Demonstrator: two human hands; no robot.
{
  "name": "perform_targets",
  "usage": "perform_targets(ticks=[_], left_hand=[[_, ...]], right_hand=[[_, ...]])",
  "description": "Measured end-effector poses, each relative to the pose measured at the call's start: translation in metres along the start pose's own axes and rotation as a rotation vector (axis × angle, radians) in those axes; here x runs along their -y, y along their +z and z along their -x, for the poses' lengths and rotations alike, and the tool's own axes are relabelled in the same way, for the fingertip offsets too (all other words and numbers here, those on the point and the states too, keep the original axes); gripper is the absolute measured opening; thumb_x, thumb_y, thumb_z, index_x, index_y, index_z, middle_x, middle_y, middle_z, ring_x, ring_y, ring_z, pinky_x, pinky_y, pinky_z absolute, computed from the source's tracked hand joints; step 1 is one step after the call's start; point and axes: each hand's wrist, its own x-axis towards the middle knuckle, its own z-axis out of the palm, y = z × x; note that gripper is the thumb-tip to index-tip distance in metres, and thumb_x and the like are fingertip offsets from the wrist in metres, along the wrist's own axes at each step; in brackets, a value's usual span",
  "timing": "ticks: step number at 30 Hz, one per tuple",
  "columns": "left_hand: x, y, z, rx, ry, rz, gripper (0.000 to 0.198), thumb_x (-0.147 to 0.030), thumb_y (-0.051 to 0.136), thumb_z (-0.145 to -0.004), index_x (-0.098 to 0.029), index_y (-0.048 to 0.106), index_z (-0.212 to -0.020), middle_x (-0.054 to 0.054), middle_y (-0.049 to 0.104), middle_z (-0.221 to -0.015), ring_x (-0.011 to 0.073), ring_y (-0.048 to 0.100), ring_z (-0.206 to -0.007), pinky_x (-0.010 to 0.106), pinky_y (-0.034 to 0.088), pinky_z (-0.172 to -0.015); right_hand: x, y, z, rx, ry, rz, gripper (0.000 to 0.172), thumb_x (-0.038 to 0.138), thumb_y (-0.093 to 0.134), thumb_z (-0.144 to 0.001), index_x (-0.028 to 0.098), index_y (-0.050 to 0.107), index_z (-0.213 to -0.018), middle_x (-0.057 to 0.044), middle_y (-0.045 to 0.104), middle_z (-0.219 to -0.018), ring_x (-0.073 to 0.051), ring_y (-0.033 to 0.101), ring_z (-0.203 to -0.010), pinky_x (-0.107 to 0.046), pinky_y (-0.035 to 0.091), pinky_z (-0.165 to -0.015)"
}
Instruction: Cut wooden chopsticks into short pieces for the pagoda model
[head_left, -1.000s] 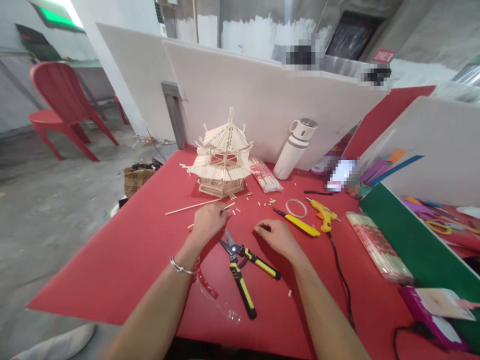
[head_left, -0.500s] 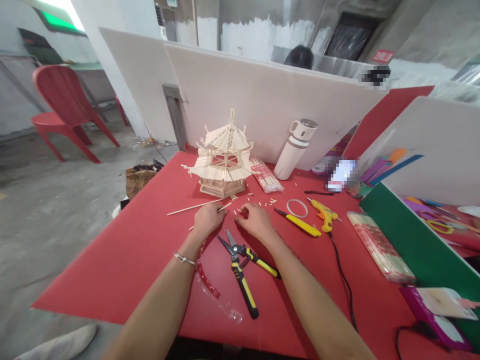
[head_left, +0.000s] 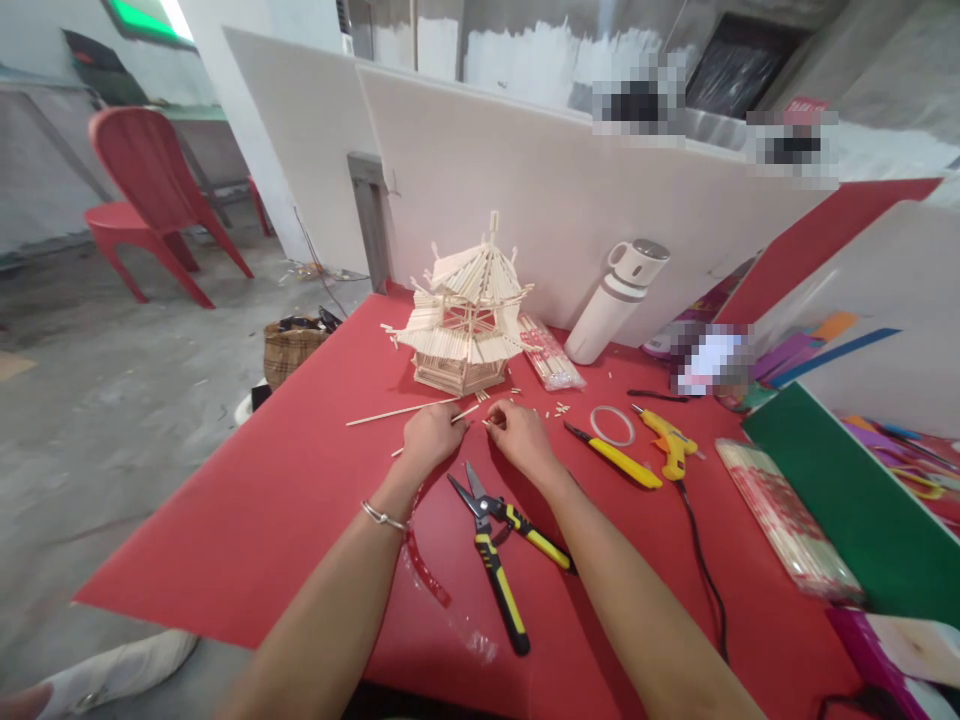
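My left hand is closed around a thin wooden stick, whose ends poke out on both sides of the fist. Close beside it, my right hand pinches a short piece of stick between thumb and forefinger. Behind both hands stands a pagoda model built of pale sticks, its two roof tiers spread wide. A longer stick lies on the table left of my left hand. Shears with black and yellow handles rest, blades apart, between my forearms.
Short stick offcuts, a yellow utility knife, a clear ring and a corded glue gun lie to the right. A white bottle and wrapped stick packs stand or lie farther out. Red plastic strip lies in front.
My right thumb and forefinger, apart before, have closed on a short stick piece near the left hand's stick. The whole view has shifted slightly, with things appearing farther right.
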Motion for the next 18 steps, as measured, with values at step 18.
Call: perform_targets(ticks=[18], left_hand=[[-0.0010, -0.0029, 0.0008, 0.031, 0.007, 0.011, 0.026, -0.039, 0.051, -0.092, -0.024, 0.072, -0.086, 0.007, 0.077, -0.096, 0.0233, 0.071, -0.092, 0.026, 0.045, -0.068]], right_hand=[[0.0047, -0.0053, 0.0056, -0.003, 0.007, 0.027, 0.016, 0.018, 0.061, -0.091, 0.021, 0.076, -0.095, -0.007, 0.077, -0.101, -0.021, 0.069, -0.094, -0.027, 0.046, -0.085]])
